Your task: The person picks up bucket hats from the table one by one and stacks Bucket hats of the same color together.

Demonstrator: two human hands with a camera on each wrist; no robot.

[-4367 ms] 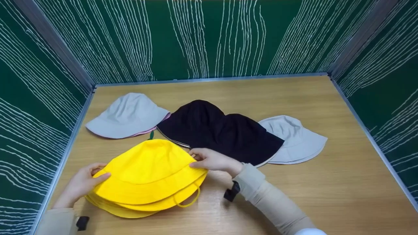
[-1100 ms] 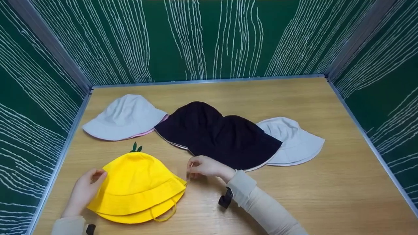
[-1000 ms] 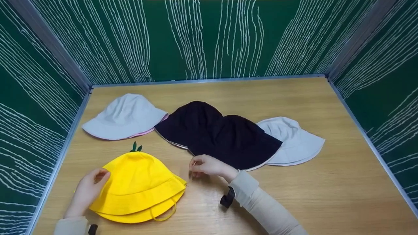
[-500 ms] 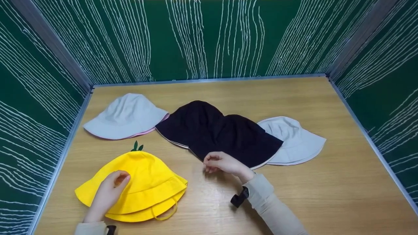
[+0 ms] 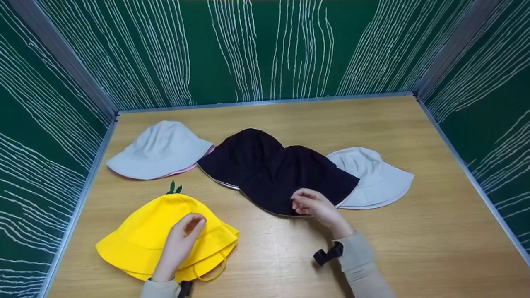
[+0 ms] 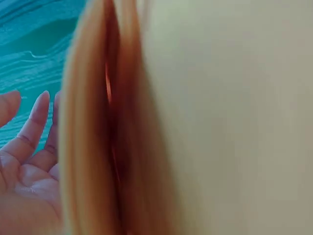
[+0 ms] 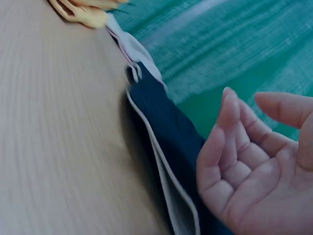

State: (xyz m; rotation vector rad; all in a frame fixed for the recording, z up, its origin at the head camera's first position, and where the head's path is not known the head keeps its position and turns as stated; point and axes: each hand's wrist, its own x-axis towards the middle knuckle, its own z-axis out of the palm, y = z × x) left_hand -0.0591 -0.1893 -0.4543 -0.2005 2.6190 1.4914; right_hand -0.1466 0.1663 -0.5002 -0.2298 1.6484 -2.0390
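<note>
A yellow bucket hat (image 5: 136, 231) with green leaves on top lies at the front left, a second yellow brim and a cord showing under it. My left hand (image 5: 180, 242) hovers over its right part, fingers loosely bent and holding nothing. In the left wrist view a blurred yellow brim (image 6: 90, 147) partly covers that hand (image 6: 29, 181). Two dark bucket hats (image 5: 252, 161) overlap in the middle. My right hand (image 5: 316, 207) is over their front brim in the head view, fingers relaxed and holding nothing. The right wrist view shows this hand (image 7: 254, 171) beside the dark brim (image 7: 171, 127).
A pale hat with a pink underside (image 5: 161, 153) lies at the back left, touching the dark hats. Another pale hat (image 5: 372, 178) is partly under them on the right. Green walls (image 5: 265, 49) with white lines enclose the wooden table (image 5: 414, 248) on three sides.
Earlier both hands held the yellow hats, which now lie slightly lower on the table, released. Since then, my left hand has moved right across them, and my right hand right to the dark hats.
</note>
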